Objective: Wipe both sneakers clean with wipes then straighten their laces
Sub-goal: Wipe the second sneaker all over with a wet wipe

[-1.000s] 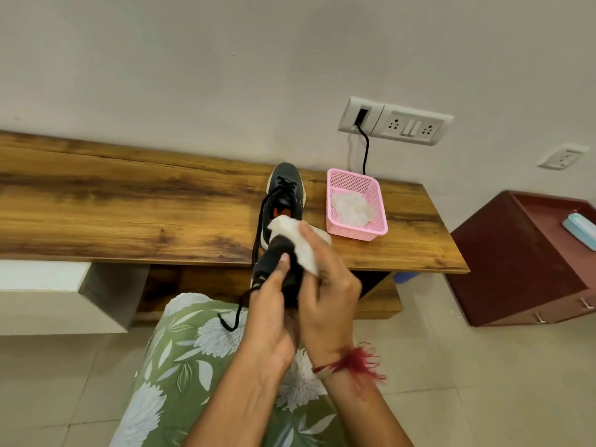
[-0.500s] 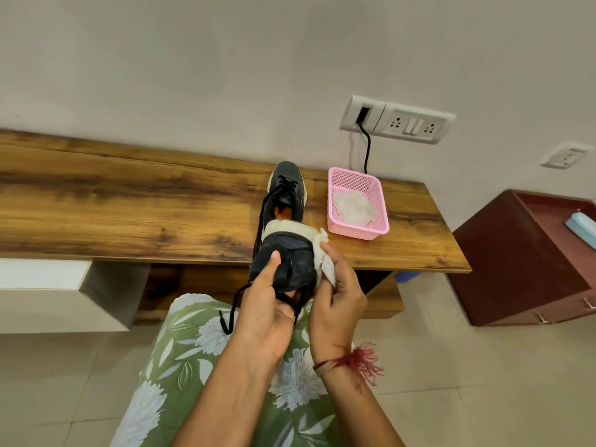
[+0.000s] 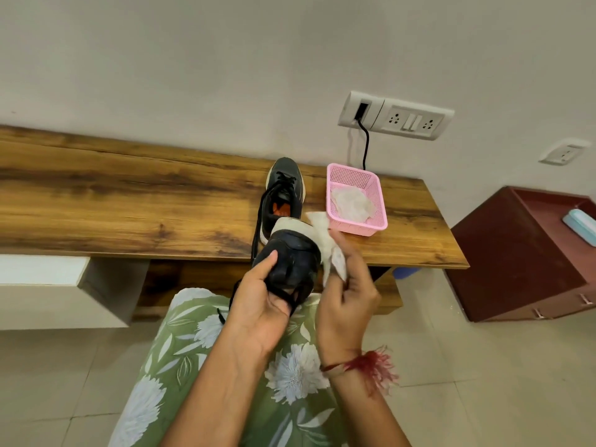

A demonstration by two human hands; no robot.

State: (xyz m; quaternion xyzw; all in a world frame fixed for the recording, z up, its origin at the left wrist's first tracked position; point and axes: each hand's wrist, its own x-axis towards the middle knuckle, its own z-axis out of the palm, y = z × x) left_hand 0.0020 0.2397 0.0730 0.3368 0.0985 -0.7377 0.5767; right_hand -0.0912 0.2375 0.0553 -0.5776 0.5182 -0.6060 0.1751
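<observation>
Gripping the dark sneaker from below, the left hand lays its thumb along the upper and curls its fingers underneath, with a black lace dangling beside the wrist. Just right of it, the right hand pinches a crumpled white wipe, which touches the sneaker's pale sole edge. Beyond both hands, 1 more sneaker, the second sneaker, stands on the wooden table, toe toward the wall. Past the right hand's fingertips sits a pink basket holding crumpled used wipes.

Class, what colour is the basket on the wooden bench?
The basket is pink, seen best in head view.
</observation>
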